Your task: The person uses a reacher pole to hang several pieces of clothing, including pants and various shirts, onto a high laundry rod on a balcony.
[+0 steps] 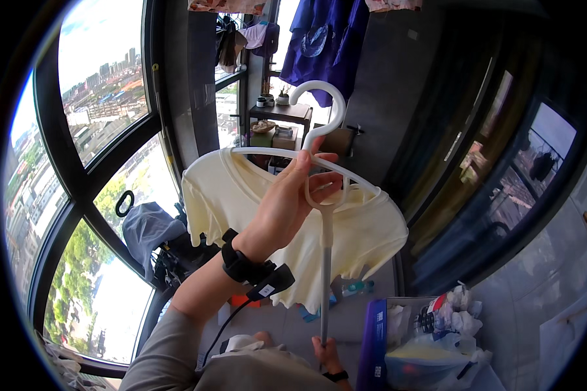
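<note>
My left hand (286, 200) is raised in the centre, its fingers round the neck of a white plastic hanger (325, 129) and touching the forked top of a clothes pole. A pale yellow short-sleeved shirt (235, 195) hangs on the hanger, facing me. The fork of the grey clothes pole (326, 283) lies just below the hanger's hook, in front of the shirt. My right hand (327, 353) is low, closed around the pole's lower shaft. A black strap with a small device sits on my left wrist.
Tall windows (102, 97) stand on the left, with a cloth-covered stroller (149, 225) beside them. Behind are a dark shelf (283, 112) and a hanging purple garment (323, 44). A box of plastic bags and packaging (379, 337) is on the floor at lower right, a plastic bottle (357, 288) near it.
</note>
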`<state>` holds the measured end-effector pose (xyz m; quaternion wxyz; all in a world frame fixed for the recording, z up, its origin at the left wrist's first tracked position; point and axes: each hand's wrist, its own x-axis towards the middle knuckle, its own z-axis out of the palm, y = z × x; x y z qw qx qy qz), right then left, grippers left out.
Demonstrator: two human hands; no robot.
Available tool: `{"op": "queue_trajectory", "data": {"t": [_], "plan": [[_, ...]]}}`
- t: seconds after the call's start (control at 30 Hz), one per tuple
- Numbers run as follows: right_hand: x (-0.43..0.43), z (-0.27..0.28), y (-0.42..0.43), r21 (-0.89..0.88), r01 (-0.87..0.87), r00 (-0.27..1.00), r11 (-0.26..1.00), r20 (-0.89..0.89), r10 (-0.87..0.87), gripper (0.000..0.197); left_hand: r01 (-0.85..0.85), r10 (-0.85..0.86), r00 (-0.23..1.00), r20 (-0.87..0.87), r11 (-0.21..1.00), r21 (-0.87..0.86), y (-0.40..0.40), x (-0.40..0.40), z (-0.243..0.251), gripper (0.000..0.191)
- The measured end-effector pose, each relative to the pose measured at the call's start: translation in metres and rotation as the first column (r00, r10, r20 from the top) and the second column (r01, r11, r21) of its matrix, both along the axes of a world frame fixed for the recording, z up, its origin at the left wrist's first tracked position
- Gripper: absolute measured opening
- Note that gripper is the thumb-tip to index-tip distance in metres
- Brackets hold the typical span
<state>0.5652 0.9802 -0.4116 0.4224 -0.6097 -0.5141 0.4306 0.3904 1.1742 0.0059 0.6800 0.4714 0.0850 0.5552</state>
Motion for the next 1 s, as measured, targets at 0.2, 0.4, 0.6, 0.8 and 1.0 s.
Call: {"op": "queue_trajectory", "data": {"t": [0.2, 0.4, 0.6, 0.8, 1.0], "plan": [[0.022, 0.01, 0.088, -0.023, 0.04, 0.998, 0.999, -0.039, -0.041, 0.041, 0.071, -0.069, 0.997, -0.033, 0.996, 0.061, 0.077, 0.036, 0.0, 0.052], [0.049, 0.031, 0.194, 0.041, 0.093, 0.993, 0.995, -0.082, -0.089, 0.041, 0.14, -0.14, 0.99, -0.002, 0.982, 0.127, 0.156, 0.063, 0.012, 0.049], [0.071, 0.043, 0.281, 0.021, 0.098, 0.991, 0.995, -0.097, -0.096, 0.041, 0.238, -0.246, 0.969, 0.002, 0.941, 0.239, 0.225, 0.099, 0.018, 0.051], [0.079, 0.071, 0.344, 0.115, 0.062, 0.987, 0.991, -0.158, -0.043, 0.039, -0.023, 0.101, 0.988, -0.12, 0.85, 0.527, 0.248, 0.132, -0.018, 0.067], [0.099, 0.088, 0.427, 0.303, -0.058, 0.941, 0.951, -0.301, 0.154, 0.036, -0.071, 0.186, 0.928, -0.323, 0.939, 0.337, 0.263, 0.165, -0.077, 0.053]]}}
